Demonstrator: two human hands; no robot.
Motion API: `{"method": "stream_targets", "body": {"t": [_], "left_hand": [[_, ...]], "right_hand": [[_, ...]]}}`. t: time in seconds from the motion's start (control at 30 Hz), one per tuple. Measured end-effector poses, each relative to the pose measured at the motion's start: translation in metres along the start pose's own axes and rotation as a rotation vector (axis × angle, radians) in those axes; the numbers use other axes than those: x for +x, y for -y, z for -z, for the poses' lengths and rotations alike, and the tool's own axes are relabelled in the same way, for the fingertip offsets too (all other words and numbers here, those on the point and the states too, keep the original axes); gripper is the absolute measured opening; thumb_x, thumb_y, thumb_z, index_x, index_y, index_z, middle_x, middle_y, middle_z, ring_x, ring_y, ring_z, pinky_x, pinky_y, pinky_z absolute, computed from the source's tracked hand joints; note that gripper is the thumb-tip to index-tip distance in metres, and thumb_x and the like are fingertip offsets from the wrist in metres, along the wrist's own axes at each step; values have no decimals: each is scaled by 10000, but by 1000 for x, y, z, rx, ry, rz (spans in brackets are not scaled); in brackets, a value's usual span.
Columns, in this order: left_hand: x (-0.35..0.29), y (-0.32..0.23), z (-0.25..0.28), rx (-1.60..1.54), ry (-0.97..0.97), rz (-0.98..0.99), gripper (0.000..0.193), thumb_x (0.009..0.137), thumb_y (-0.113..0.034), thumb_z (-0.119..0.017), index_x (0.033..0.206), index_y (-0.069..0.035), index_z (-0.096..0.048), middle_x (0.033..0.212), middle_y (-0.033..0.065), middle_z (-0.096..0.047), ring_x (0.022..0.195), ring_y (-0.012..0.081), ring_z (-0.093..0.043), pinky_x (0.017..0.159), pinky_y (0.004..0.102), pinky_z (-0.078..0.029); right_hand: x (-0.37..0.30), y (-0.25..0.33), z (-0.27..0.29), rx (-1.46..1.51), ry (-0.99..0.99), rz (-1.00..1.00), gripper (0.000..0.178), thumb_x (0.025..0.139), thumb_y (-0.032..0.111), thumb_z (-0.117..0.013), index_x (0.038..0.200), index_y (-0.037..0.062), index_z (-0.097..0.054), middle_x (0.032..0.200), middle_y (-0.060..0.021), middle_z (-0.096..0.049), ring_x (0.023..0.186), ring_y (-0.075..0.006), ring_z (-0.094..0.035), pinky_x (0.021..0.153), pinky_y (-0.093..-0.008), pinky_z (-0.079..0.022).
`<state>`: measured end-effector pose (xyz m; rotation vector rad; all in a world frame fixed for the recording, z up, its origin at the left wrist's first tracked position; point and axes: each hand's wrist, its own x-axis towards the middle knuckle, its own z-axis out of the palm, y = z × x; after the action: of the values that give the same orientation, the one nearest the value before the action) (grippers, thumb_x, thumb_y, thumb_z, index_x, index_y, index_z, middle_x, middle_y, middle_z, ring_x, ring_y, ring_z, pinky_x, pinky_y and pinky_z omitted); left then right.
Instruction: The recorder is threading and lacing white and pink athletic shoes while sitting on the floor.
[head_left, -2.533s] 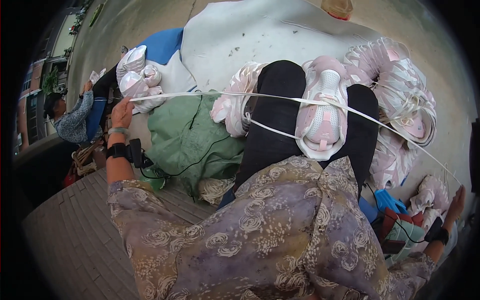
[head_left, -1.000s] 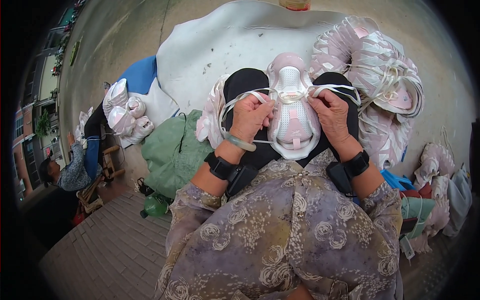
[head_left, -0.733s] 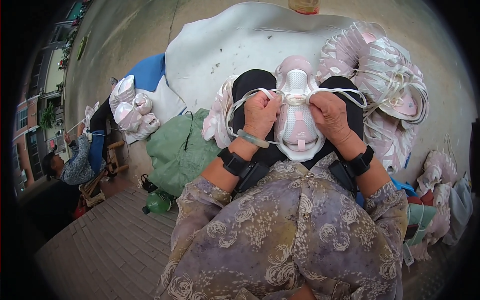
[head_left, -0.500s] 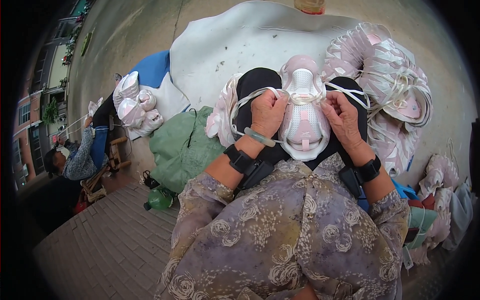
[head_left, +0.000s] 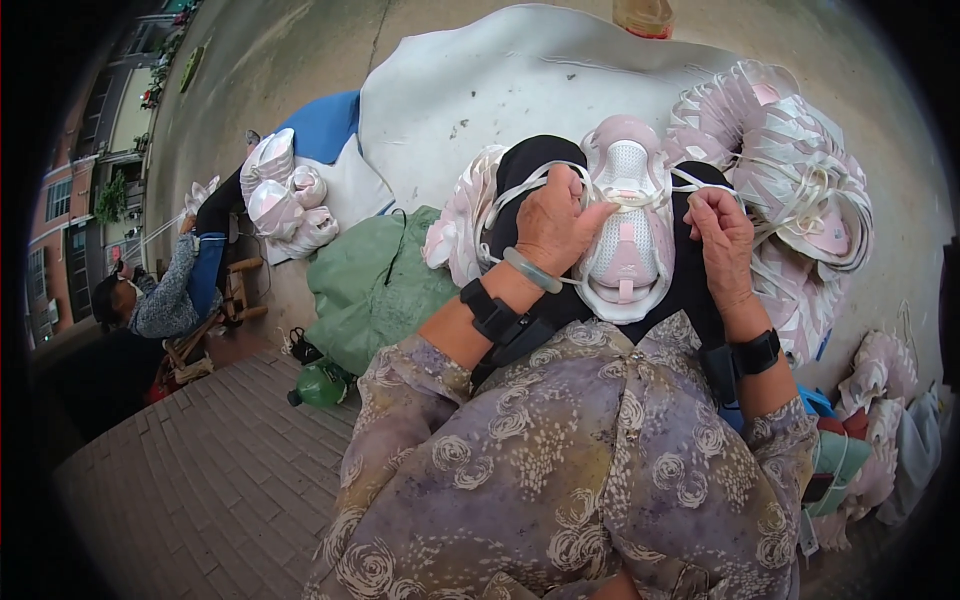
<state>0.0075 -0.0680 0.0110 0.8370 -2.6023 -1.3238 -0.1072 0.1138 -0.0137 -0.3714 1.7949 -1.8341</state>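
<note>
A pink and white shoe upper [head_left: 626,235] lies on my lap, between my black-trousered knees. My left hand [head_left: 553,225] grips the white lace [head_left: 512,190] at the upper's left edge, with a loop of lace running over my knee. My right hand [head_left: 722,232] pinches the same lace at the right edge, fingers closed on it. Both wrists wear black bands; the left also carries a pale green bangle [head_left: 532,271].
A heap of pink shoe uppers [head_left: 790,180] lies to my right, more of them [head_left: 462,215] by my left knee. A green sack [head_left: 375,285] and green bottle [head_left: 320,385] sit left. A white sheet [head_left: 520,80] covers the ground ahead. Another person [head_left: 170,290] sits at far left.
Earlier my arms were spread wide with the lace stretched across the shoe upper. Both hands have since come in to the upper's top and stay there, working the lace.
</note>
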Motion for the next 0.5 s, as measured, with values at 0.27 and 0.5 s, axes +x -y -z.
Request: {"method": "stream_targets", "body": {"t": [0.27,0.5], "left_hand": [[-25,3,6,261,-33,-462,568,628,-277,-704,1070,-14,-462,876,150,-510,774,311,-546,654,380,-453],[-23,12,-2,182,-44,-351,278,692,-150,-565,911,6,-494,752,166,-522,684,350,-544,605,434,-446]], "right_hand": [[-9,28,-42,-590,196,545,129,677,9,-610,797,51,-589,684,-80,-515,630,-244,-541,561,-310,-429],[-2,14,-68,-904,214,636,105,667,109,-638,751,75,-584,679,-71,-515,661,-261,-544,574,-366,-421]]}}
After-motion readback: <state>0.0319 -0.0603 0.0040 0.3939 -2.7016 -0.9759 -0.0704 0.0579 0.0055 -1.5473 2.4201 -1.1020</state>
